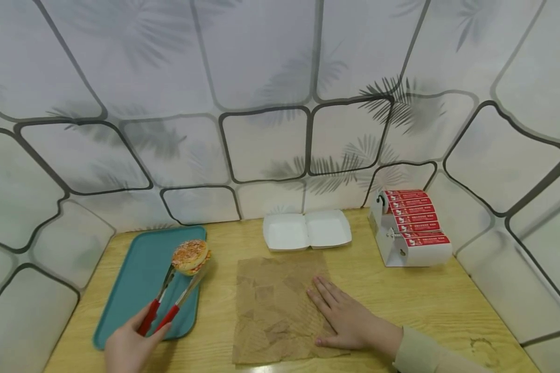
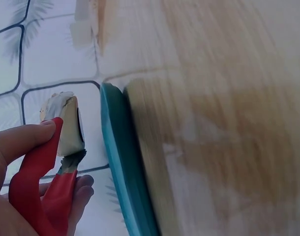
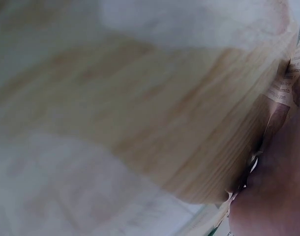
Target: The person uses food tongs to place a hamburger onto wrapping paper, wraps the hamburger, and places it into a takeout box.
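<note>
My left hand [image 1: 131, 339] grips the red handles of a pair of metal tongs [image 1: 186, 291]. Between the tongs' tips is a burger [image 1: 189, 256] with a speckled bun top and filling at its edge, over the right part of the teal tray [image 1: 140, 280]. In the left wrist view the burger [image 2: 70, 125] shows beyond the red handles, raised beside the tray's edge [image 2: 123, 162]. My right hand [image 1: 343, 316] lies flat, fingers spread, on the right side of a brown printed paper sheet [image 1: 270, 311]. Only a blurred part of that hand [image 3: 273, 196] shows in the right wrist view.
An open white clamshell box [image 1: 284, 231] stands behind the paper, near the patterned back wall [image 1: 270, 145]. At the back right is a white dispenser [image 1: 386, 243] with a roll of red and white labels [image 1: 415, 217]. Patterned walls also border the wooden table [image 1: 401, 295] left and right.
</note>
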Demonstrator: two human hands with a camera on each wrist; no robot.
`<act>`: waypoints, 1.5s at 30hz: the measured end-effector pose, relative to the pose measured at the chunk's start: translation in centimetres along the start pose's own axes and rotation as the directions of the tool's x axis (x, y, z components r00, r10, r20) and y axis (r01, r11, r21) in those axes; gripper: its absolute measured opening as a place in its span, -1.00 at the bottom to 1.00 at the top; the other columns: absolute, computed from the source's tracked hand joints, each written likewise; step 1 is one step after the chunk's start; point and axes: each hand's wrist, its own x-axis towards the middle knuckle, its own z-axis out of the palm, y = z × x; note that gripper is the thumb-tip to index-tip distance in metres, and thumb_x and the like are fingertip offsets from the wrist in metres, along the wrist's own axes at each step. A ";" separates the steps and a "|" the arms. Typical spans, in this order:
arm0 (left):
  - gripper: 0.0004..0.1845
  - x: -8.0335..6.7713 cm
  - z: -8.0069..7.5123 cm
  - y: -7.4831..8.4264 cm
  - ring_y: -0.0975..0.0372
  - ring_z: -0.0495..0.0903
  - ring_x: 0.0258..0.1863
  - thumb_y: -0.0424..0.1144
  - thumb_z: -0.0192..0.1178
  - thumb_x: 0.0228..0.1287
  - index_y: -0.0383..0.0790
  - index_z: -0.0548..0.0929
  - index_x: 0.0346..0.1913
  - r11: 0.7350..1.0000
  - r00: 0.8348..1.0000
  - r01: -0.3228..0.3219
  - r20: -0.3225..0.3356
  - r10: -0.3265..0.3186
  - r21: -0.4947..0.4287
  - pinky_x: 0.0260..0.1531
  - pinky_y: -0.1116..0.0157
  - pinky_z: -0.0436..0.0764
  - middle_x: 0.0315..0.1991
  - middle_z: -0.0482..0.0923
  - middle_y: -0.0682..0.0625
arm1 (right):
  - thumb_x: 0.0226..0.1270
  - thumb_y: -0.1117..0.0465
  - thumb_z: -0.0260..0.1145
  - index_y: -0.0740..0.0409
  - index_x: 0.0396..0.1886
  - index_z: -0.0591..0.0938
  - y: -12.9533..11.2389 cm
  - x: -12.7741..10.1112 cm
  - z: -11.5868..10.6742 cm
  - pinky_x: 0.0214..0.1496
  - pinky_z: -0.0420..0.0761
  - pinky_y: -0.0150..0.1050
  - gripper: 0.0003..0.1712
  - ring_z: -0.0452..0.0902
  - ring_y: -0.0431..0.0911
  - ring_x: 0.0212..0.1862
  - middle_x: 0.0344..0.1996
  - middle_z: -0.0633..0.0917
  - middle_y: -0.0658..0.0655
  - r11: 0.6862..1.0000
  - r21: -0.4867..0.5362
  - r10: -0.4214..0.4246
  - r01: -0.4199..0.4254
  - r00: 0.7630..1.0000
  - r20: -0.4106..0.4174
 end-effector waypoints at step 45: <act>-0.24 -4.8 5.9 6.4 0.21 0.74 -0.38 -0.14 0.75 -0.15 -0.32 0.76 0.21 0.942 0.943 -0.308 0.086 0.321 -0.133 -0.46 0.40 0.59 -0.21 0.86 -0.02 | 0.45 -0.66 -0.14 0.34 0.69 0.13 0.5 0.1 0.9 0.66 0.38 0.02 0.29 0.04 0.21 0.72 0.71 0.10 0.36 0.994 -0.107 -0.030 0.027 0.999 -0.025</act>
